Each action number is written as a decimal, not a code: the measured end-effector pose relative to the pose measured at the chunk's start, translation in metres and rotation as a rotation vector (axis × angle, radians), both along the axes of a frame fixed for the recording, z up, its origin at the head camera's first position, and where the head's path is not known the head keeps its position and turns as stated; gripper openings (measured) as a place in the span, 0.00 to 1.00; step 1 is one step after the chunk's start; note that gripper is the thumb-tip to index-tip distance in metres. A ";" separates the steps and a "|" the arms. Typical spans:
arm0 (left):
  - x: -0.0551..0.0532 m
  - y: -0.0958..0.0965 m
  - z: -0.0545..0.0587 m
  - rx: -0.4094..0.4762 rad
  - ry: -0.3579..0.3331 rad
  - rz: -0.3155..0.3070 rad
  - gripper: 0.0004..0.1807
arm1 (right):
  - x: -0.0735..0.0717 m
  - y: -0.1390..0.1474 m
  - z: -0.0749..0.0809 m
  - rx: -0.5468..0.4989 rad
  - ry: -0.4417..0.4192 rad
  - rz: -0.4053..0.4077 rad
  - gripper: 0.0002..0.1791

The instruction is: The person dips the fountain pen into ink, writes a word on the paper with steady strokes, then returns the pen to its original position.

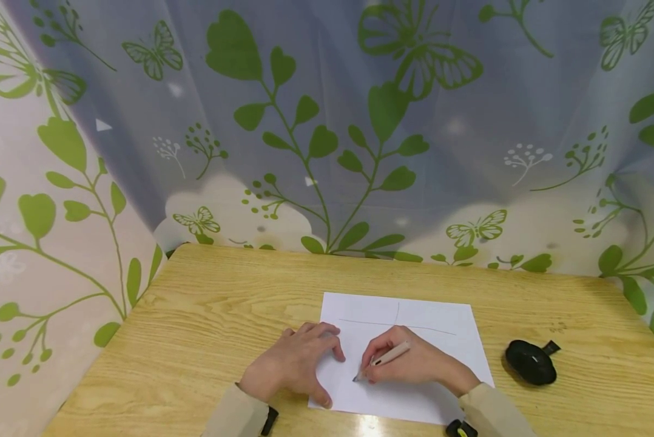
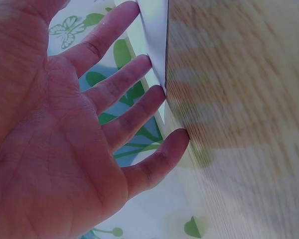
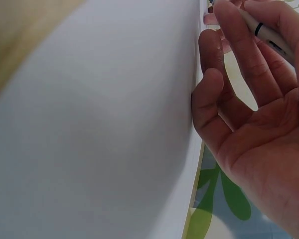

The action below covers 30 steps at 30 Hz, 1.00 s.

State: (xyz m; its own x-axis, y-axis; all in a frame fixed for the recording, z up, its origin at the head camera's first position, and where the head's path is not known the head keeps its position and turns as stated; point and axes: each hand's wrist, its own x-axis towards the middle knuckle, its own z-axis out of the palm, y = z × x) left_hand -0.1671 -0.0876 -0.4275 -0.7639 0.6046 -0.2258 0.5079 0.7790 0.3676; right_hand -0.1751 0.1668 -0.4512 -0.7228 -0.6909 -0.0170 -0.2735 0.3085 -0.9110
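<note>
A white sheet of paper (image 1: 431, 312) lies on the wooden table, with a long thin line and a short line meeting it near the far edge. My right hand (image 1: 409, 361) pinches a light-coloured pen (image 1: 392, 353), its dark tip on or just above the paper, left of the middle. In the right wrist view the same pen (image 3: 271, 39) runs between thumb and fingers. My left hand (image 1: 300, 358) rests over the paper's left edge, fingers spread. The left wrist view shows that hand's fingertips (image 2: 177, 139) touching paper and tabletop, holding nothing.
A small black pouch-like object (image 1: 530, 363) with a short tab sits on the table (image 1: 223, 291) right of the paper. Behind and to the left hangs a curtain (image 1: 316, 200) printed with green leaves and butterflies. Dark straps show at both wrists.
</note>
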 end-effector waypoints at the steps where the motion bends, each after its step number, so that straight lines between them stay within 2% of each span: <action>1: 0.000 0.000 0.000 0.002 -0.001 0.000 0.31 | 0.000 0.001 0.000 0.000 -0.009 0.000 0.02; 4: 0.001 0.000 0.000 0.011 -0.004 -0.001 0.31 | 0.000 0.006 0.002 -0.006 -0.036 -0.015 0.04; 6: 0.001 0.000 0.000 0.017 -0.006 -0.002 0.31 | -0.001 0.013 0.004 0.003 -0.038 -0.055 0.05; 8: 0.001 0.000 0.000 0.021 -0.008 -0.003 0.31 | -0.002 0.023 0.006 0.024 -0.020 -0.129 0.06; 13: 0.001 0.000 -0.001 0.024 -0.012 -0.009 0.32 | -0.004 0.048 0.012 0.117 0.016 -0.384 0.08; 16: 0.001 -0.001 -0.001 0.020 -0.008 -0.011 0.33 | -0.006 0.061 0.013 0.120 -0.001 -0.477 0.10; 21: 0.000 -0.002 0.000 0.004 -0.002 -0.004 0.35 | -0.008 0.067 0.010 0.120 -0.019 -0.515 0.12; 25: 0.000 -0.002 0.000 0.006 -0.011 -0.006 0.39 | -0.010 0.065 0.006 0.166 0.006 -0.531 0.10; 30: 0.000 -0.003 -0.001 0.009 -0.015 -0.016 0.40 | -0.010 0.060 0.003 0.172 0.038 -0.559 0.09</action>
State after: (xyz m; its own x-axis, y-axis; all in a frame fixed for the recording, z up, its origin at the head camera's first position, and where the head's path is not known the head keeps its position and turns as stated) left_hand -0.1667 -0.0904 -0.4280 -0.7507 0.6185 -0.2320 0.5143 0.7676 0.3825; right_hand -0.1853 0.2267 -0.4484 -0.9790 -0.1942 -0.0615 -0.0586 0.5579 -0.8278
